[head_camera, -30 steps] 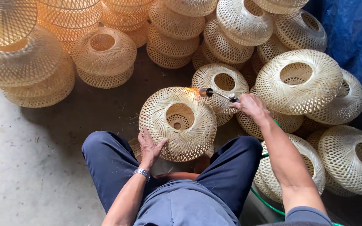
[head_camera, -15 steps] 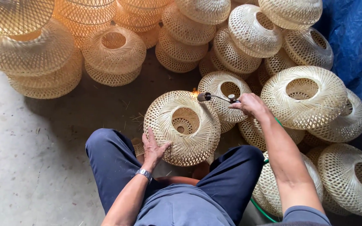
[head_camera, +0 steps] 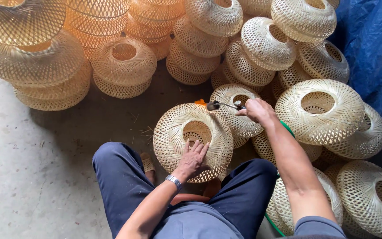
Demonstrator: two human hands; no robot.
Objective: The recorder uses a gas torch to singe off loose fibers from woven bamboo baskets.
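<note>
My left hand [head_camera: 194, 158] lies flat and open on the round woven bamboo shade [head_camera: 193, 140]. My right hand [head_camera: 257, 109] grips a small metal torch [head_camera: 223, 105], its flame at the shade's top edge.

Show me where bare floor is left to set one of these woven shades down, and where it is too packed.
Free: the concrete floor left of the person's knee, below the stacked shades. A smaller dark patch lies between that stack and the held shade. Crowded: right of the right hand, shades reach the blue tarp.
</note>
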